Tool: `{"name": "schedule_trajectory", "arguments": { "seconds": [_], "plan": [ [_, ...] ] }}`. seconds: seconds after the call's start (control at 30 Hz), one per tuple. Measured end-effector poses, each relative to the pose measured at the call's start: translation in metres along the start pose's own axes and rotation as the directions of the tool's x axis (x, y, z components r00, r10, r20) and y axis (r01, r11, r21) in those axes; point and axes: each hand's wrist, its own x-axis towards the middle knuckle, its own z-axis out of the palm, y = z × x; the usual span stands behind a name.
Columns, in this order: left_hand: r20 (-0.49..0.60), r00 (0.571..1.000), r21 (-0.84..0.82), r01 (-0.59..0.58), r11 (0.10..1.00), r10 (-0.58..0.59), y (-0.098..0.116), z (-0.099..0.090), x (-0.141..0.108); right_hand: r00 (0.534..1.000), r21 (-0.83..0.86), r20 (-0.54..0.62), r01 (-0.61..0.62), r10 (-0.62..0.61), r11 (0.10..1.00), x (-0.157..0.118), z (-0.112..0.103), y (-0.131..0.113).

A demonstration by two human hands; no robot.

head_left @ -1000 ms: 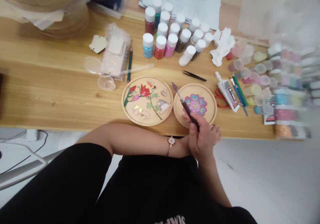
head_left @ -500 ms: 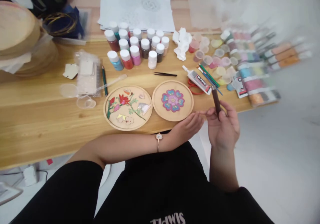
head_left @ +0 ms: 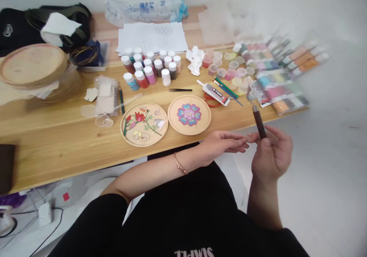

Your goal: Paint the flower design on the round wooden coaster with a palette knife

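Observation:
My right hand [head_left: 272, 154] grips a dark brown handle with a metal collar [head_left: 259, 122], held upright off the table's front edge; its upper end is blurred out. My left hand [head_left: 225, 144] is stretched out beside it, fingers extended, its fingertips touching the right hand's fingers. Nothing shows in the left hand. Nearest to it on the table lies a round wooden plate with a pink and blue flower [head_left: 189, 114]. Left of that plate is another wooden plate with red flowers and green stems [head_left: 144, 124].
Behind the plates lie black tweezers [head_left: 180, 90], a glue tube [head_left: 213, 92], red scissors [head_left: 211, 101] and brushes [head_left: 226, 88]. Several paint bottles [head_left: 149, 73] stand further back. Small cups [head_left: 231, 73] and paint sets [head_left: 282, 85] fill the right end. Wooden rounds [head_left: 34, 66] are stacked at left.
Both hands have moved right relative to the table, and the brown handle has gone with the right hand. The left wrist has turned, and the view has shifted.

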Motion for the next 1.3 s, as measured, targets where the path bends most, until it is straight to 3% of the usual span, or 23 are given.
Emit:
{"name": "schedule_trajectory", "arguments": {
  "seconds": [0.17,0.23,0.3,0.33,0.4,0.47,0.5,0.6,0.67,0.83,1.0,1.13,1.3],
  "plan": [
    [-0.054,0.991,-0.020,0.122,0.992,-0.123,-0.014,0.000,0.006,0.992,-0.253,0.097,0.107,-0.084,0.962,-0.011,-0.015,0.002],
    [-0.047,0.983,0.091,0.179,0.980,-0.176,-0.018,0.002,0.010,0.993,-0.383,0.076,0.113,-0.090,0.917,-0.013,-0.021,0.005],
    [-0.039,0.986,0.372,0.163,0.914,-0.160,-0.022,0.004,0.016,0.993,-0.489,0.013,0.105,-0.113,0.866,-0.013,-0.026,0.007],
    [-0.028,0.993,0.572,0.111,0.813,-0.117,-0.024,0.004,0.018,0.992,-0.513,-0.022,0.097,-0.126,0.853,-0.013,-0.028,0.008],
    [0.015,1.000,0.871,-0.010,0.490,-0.007,-0.030,0.004,0.023,0.987,-0.511,-0.073,0.088,-0.145,0.855,-0.013,-0.030,0.009],
    [0.051,0.996,0.966,-0.066,0.250,0.066,-0.039,0.002,0.025,0.985,-0.490,-0.090,0.082,-0.144,0.868,-0.014,-0.030,0.009],
    [0.055,0.995,0.974,-0.073,0.216,0.085,-0.044,0.000,0.026,0.987,-0.486,-0.091,0.074,-0.135,0.871,-0.015,-0.030,0.009],
    [0.077,0.993,0.970,-0.096,0.225,0.091,-0.056,-0.006,0.025,0.992,-0.461,-0.095,0.028,-0.081,0.887,-0.019,-0.027,0.010],
    [0.092,0.993,0.954,-0.110,0.279,0.075,-0.060,-0.010,0.025,0.993,-0.409,-0.104,0.000,-0.046,0.913,-0.022,-0.025,0.010],
    [0.025,0.998,0.820,-0.056,0.569,0.061,-0.056,-0.011,0.032,0.989,-0.248,-0.144,-0.078,0.043,0.966,-0.027,-0.021,0.009],
    [0.021,0.999,0.572,-0.033,0.819,0.026,-0.041,-0.003,0.035,0.987,-0.268,-0.134,-0.121,0.088,0.956,-0.033,-0.023,0.009],
    [0.003,1.000,0.461,-0.025,0.887,0.027,-0.037,-0.001,0.033,0.993,-0.340,-0.108,-0.078,0.043,0.937,-0.035,-0.027,0.010],
    [0.012,1.000,0.438,0.005,0.899,-0.012,-0.041,-0.005,0.031,0.997,-0.402,-0.055,-0.066,0.047,0.913,-0.036,-0.029,0.011]
  ]
}}
